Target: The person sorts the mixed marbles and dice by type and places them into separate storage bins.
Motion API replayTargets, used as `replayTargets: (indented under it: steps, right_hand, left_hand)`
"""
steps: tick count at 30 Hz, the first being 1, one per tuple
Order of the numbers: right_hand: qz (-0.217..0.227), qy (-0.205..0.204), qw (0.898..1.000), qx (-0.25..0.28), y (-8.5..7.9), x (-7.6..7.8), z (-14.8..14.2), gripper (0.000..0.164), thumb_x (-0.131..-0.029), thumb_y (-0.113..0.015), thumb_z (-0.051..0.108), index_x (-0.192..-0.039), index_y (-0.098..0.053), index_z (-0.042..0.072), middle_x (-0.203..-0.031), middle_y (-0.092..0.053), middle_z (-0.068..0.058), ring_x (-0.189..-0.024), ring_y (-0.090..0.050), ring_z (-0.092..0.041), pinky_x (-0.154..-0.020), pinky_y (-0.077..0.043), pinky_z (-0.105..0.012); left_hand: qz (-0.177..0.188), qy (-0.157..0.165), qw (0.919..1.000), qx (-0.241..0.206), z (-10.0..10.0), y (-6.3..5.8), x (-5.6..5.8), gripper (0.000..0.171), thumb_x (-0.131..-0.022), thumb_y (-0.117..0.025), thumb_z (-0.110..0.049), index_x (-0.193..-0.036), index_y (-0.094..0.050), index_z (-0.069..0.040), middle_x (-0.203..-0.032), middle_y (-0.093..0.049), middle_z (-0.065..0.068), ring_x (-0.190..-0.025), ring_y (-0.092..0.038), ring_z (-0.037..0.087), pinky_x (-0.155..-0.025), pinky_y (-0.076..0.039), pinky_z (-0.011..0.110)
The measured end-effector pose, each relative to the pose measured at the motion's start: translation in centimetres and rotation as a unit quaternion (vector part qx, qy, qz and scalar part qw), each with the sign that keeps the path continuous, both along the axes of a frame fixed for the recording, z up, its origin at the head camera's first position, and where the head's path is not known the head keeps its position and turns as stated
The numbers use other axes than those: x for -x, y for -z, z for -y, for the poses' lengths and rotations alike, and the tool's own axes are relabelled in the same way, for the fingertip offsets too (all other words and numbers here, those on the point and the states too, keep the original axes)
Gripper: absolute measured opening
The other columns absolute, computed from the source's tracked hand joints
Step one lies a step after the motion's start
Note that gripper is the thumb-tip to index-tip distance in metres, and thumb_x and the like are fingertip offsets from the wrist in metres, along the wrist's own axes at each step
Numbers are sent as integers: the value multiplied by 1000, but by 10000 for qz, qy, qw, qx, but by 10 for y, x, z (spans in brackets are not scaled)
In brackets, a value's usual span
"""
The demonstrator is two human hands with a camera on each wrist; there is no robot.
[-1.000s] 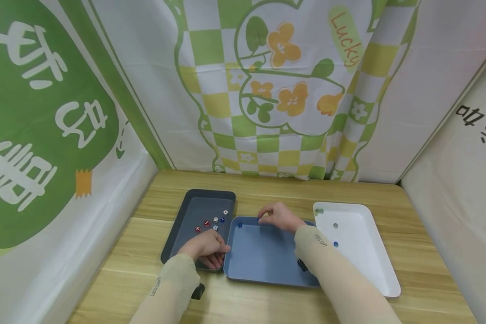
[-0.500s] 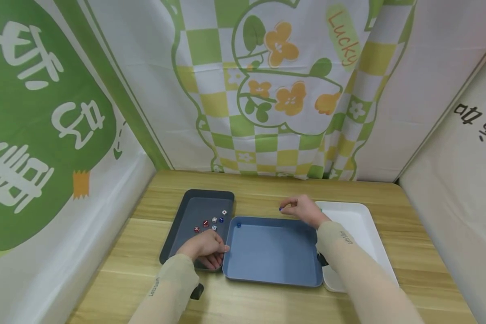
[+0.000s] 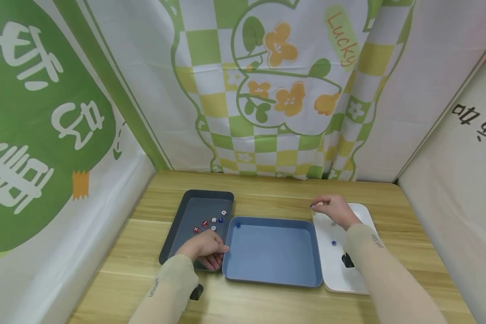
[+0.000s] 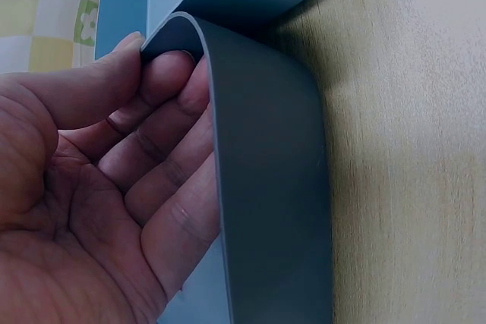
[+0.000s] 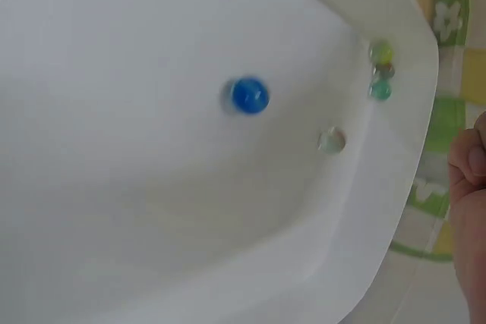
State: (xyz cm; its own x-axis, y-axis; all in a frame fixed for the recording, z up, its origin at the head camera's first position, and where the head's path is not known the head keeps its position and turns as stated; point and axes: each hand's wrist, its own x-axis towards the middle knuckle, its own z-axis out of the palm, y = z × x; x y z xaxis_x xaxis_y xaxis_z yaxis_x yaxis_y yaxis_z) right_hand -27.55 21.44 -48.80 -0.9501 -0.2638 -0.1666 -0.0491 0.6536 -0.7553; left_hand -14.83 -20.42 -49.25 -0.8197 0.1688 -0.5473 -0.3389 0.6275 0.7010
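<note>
My left hand point(image 3: 206, 249) grips the near right corner of the dark grey tray point(image 4: 266, 172), fingers curled inside the wall and thumb at the rim, where it meets the blue tray point(image 3: 273, 258). Several red, white and blue dice point(image 3: 205, 223) lie in the grey tray. In the head view, my right hand point(image 3: 335, 210) pinches a small blue marble point(image 3: 312, 205) over the far left corner of the white tray point(image 3: 340, 280). Inside that tray are a blue marble point(image 5: 250, 95), a clear marble point(image 5: 332, 140) and greenish marbles point(image 5: 380, 89) in the corner.
One small blue piece point(image 3: 238, 225) sits in the far left corner of the blue tray. All three trays stand side by side on a wooden table point(image 3: 267, 303). Behind it hangs a checked, flowered curtain point(image 3: 285, 148), with printed cloth on both sides.
My right hand has lifted the blue marble from the blue tray's far edge and carried it rightward to the white tray. My left hand has kept its place.
</note>
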Motion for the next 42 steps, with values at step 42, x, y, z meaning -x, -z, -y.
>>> replayTargets:
  steps: [42]
  right_hand:
    - [-247,1008,9879,-1155,37,-16,-65,20,-94,-70,15,-106,-75,-1,-126,-64,-28,-117,-55,-47,-100,-43,-64]
  left_hand:
    - [42,-40,10000,-8,0,-3,-1,33,-100,-67,-21,-76,-68,1,-72,-71,15,-59,-70,23,-59,-62,40]
